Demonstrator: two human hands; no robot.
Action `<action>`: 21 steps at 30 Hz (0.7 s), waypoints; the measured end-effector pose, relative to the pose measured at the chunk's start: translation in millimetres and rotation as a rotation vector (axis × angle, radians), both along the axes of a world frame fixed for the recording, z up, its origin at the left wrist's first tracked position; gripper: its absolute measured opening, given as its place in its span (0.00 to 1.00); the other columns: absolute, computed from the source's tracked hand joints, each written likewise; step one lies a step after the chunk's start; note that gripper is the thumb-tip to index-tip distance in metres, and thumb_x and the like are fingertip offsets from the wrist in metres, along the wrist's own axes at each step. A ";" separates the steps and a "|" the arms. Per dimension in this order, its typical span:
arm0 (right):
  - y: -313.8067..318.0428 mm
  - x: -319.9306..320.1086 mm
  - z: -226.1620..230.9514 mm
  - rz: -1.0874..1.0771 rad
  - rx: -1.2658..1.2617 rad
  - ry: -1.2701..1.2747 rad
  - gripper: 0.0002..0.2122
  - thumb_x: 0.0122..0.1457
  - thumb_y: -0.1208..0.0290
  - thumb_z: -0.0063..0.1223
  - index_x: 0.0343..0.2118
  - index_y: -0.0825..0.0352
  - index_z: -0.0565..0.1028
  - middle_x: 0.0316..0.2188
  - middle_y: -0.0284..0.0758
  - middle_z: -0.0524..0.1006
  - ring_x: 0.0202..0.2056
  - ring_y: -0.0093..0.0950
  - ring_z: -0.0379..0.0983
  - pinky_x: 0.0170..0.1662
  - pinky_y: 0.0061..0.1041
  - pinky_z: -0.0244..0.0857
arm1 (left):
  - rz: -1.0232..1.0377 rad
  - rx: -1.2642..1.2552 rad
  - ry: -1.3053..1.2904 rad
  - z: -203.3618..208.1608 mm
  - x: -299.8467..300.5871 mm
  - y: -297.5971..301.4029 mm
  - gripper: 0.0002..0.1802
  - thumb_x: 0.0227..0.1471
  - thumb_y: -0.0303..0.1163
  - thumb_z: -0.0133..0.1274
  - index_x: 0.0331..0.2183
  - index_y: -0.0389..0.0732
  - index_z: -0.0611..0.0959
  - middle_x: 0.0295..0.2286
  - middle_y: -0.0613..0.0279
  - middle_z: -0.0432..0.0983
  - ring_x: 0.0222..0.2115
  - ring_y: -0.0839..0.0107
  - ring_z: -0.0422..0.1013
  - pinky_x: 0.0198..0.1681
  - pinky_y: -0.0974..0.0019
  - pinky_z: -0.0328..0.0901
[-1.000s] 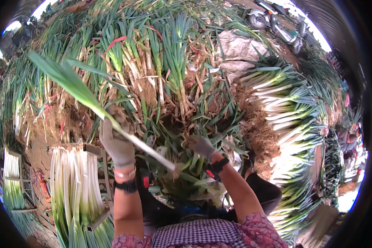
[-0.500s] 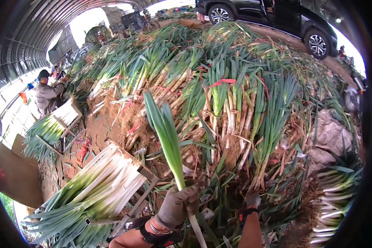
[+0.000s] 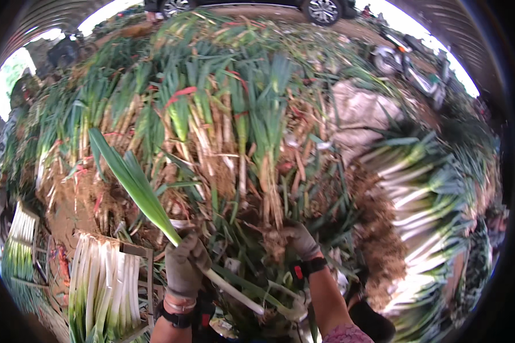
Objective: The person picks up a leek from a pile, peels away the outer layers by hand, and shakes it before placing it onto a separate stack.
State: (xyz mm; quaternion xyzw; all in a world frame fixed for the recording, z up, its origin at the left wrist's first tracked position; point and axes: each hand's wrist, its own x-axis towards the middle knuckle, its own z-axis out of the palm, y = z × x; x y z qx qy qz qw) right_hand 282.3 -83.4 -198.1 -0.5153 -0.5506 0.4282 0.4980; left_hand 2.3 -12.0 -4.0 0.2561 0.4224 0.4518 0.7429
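My left hand point(image 3: 184, 264), in a grey work glove, is closed around the pale stem of a green onion point(image 3: 146, 197). Its leaves slant up and to the left, and its white end points down to the right. My gloved right hand point(image 3: 304, 241) is at the roots of an untrimmed green onion bunch point(image 3: 270, 188), its fingers partly hidden and blurred. Whether they grip the roots I cannot tell. Below, between my wrists, lie loose leaves and another pale stalk point(image 3: 292, 310).
A metal-framed rack point(image 3: 150, 286) at lower left holds cleaned green onions point(image 3: 100, 280). More onions with dirty roots point(image 3: 409, 228) are stacked on the right beside a pale sack point(image 3: 363, 111). A large heap point(image 3: 212, 74) spreads ahead; a motorcycle point(image 3: 412, 71) and a dark car point(image 3: 257, 4) stand beyond.
My view has swung to the right, showing more of the right-hand stack. The onion in my left hand leans further left. My right hand has moved from below the bunch's roots to their right side.
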 end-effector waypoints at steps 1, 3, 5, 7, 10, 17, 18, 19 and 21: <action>-35.3 -0.5 6.2 -0.054 -0.027 -0.019 0.13 0.51 0.86 0.48 0.40 0.73 0.75 0.37 0.39 0.78 0.45 0.29 0.75 0.49 0.27 0.67 | -0.081 0.042 0.020 1.8 7.1 -0.7 0.11 0.56 0.38 0.50 0.35 0.41 0.77 0.17 0.75 0.57 0.14 0.80 0.56 0.18 0.72 0.54; -102.6 -13.9 12.8 0.042 -0.116 0.541 0.21 0.45 0.89 0.50 0.46 0.70 0.74 0.40 0.38 0.77 0.46 0.33 0.74 0.50 0.26 0.66 | -0.132 0.060 -0.004 6.2 21.9 -2.3 0.11 0.55 0.36 0.51 0.36 0.39 0.76 0.17 0.75 0.57 0.14 0.80 0.56 0.19 0.72 0.54; -127.0 -31.8 29.7 -0.146 -0.222 0.225 0.15 0.52 0.83 0.49 0.44 0.68 0.75 0.33 0.35 0.77 0.38 0.29 0.74 0.45 0.27 0.67 | -0.185 0.052 -0.033 0.4 30.9 -4.2 0.11 0.55 0.35 0.51 0.37 0.38 0.76 0.18 0.75 0.58 0.15 0.80 0.56 0.20 0.72 0.54; -126.2 -45.3 58.5 -0.363 -0.525 0.202 0.11 0.61 0.70 0.49 0.43 0.68 0.75 0.25 0.28 0.74 0.27 0.21 0.70 0.32 0.23 0.65 | -0.236 0.049 -0.070 -8.9 37.7 -5.3 0.12 0.55 0.34 0.51 0.39 0.36 0.76 0.19 0.74 0.58 0.17 0.79 0.56 0.21 0.71 0.54; -152.7 -54.8 70.4 -0.450 -0.597 0.533 0.14 0.63 0.64 0.50 0.45 0.69 0.73 0.24 0.26 0.72 0.22 0.16 0.65 0.25 0.20 0.61 | -0.236 0.064 0.009 -11.2 56.4 -13.8 0.12 0.53 0.31 0.53 0.38 0.34 0.79 0.20 0.68 0.66 0.19 0.74 0.63 0.23 0.71 0.59; -251.4 -114.3 167.1 -0.330 -0.510 -0.008 0.15 0.60 0.65 0.54 0.44 0.71 0.74 0.24 0.31 0.74 0.25 0.19 0.70 0.29 0.22 0.66 | -0.381 0.088 0.079 -47.5 64.6 -1.7 0.20 0.55 0.42 0.57 0.42 0.35 0.81 0.28 0.62 0.77 0.19 0.77 0.66 0.22 0.72 0.64; -261.0 -119.1 170.7 -0.308 -0.432 -0.113 0.15 0.58 0.65 0.56 0.43 0.70 0.74 0.25 0.34 0.76 0.25 0.23 0.72 0.30 0.23 0.67 | -0.401 0.056 0.031 -44.6 65.4 -2.0 0.19 0.54 0.42 0.58 0.40 0.37 0.81 0.24 0.66 0.75 0.19 0.78 0.65 0.21 0.73 0.63; -268.7 -124.4 173.5 -0.286 -0.353 -0.218 0.15 0.57 0.66 0.57 0.43 0.69 0.75 0.26 0.37 0.77 0.25 0.26 0.74 0.30 0.25 0.68 | -0.457 0.070 0.003 -45.1 62.6 1.4 0.17 0.53 0.41 0.58 0.38 0.38 0.81 0.23 0.66 0.74 0.19 0.78 0.65 0.21 0.72 0.62; -277.9 -125.4 155.1 -0.256 -0.375 -0.332 0.15 0.57 0.66 0.57 0.43 0.68 0.75 0.27 0.38 0.78 0.27 0.30 0.75 0.32 0.27 0.69 | -0.505 0.077 -0.008 -42.2 59.4 4.2 0.12 0.52 0.37 0.59 0.35 0.38 0.80 0.22 0.67 0.72 0.19 0.78 0.65 0.20 0.72 0.61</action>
